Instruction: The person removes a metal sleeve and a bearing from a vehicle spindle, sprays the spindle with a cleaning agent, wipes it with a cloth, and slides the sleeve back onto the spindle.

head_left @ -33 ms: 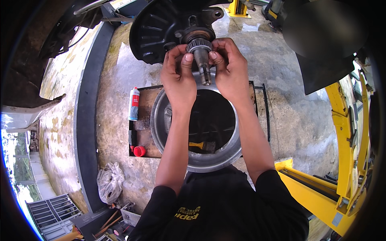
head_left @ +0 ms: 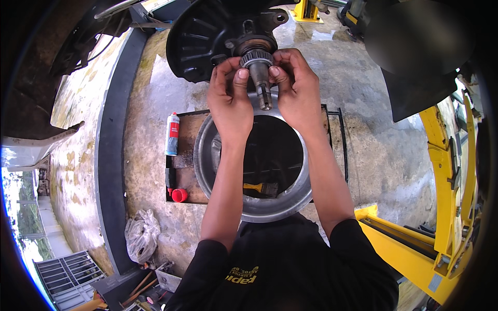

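A metal spindle [head_left: 259,78] points down toward me from the hub, with a black dust shield [head_left: 192,44] behind it at the upper left. Around the base of the spindle sits a roller bearing [head_left: 257,57]. My left hand [head_left: 231,106] pinches the bearing's left side, fingers curled and thumb in front. On the opposite side my right hand [head_left: 300,96] grips it in the same way. Below my hands stands a round metal basin [head_left: 203,171] with a dark inside. A paintbrush [head_left: 262,188] with a yellow handle lies in it.
Left of the basin, a spray can [head_left: 172,135] and a red cap [head_left: 179,195] rest on a wooden-topped stand [head_left: 196,195]. A plastic bag [head_left: 142,236] lies on the floor by a dark beam [head_left: 111,155]. Yellow lift arms [head_left: 404,249] reach in at the right.
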The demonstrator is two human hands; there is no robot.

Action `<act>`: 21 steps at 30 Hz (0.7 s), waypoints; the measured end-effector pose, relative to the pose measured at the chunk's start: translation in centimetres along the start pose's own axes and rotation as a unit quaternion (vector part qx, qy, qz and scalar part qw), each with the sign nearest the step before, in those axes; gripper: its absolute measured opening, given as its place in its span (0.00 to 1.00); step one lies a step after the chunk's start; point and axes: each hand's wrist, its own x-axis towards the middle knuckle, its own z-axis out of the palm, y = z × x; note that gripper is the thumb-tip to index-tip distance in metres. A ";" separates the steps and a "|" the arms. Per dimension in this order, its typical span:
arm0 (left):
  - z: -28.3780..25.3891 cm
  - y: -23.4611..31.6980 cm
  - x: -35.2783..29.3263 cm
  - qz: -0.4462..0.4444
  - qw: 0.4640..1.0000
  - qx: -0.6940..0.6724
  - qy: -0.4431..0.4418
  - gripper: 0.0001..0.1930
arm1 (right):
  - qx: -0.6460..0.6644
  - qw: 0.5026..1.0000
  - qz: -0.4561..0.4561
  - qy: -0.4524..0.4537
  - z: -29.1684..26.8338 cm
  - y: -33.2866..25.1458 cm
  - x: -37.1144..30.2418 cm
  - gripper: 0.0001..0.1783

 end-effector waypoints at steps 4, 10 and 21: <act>-0.2 0.6 0.2 0.001 0.999 0.031 -0.029 0.09 | 0.040 0.999 0.032 0.005 0.0 0.1 -0.2 0.10; 0.7 -0.4 -0.4 -0.004 0.999 -0.038 0.011 0.08 | -0.022 1.000 -0.002 -0.002 -0.2 0.0 0.2 0.10; -1.2 2.4 -0.5 -0.218 0.957 -0.185 -0.054 0.19 | -0.322 0.935 0.124 -0.089 -0.5 -8.7 1.1 0.22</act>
